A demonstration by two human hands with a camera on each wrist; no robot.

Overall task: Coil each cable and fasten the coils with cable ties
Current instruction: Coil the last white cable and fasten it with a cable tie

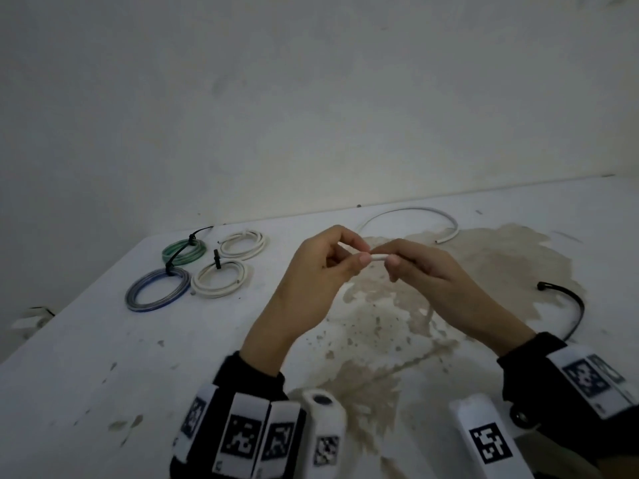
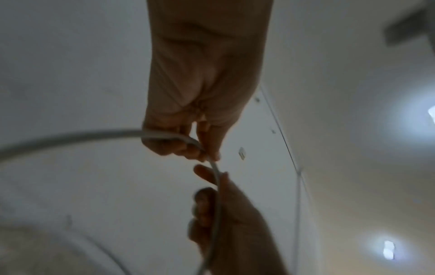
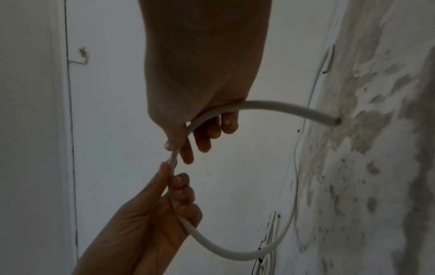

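Note:
A white cable runs between my two hands above the middle of the table. My left hand pinches it between thumb and fingers, and my right hand pinches it just to the right. Behind the hands a white cable arc lies on the table and ends in a cut tip. In the left wrist view the left hand grips the cable. In the right wrist view the cable leaves the right hand and loops below the left hand. A loose black cable tie lies at the right.
Several tied coils lie at the far left: green, blue and two white ones. The white table has a large brown stain under my hands. A wall stands right behind it.

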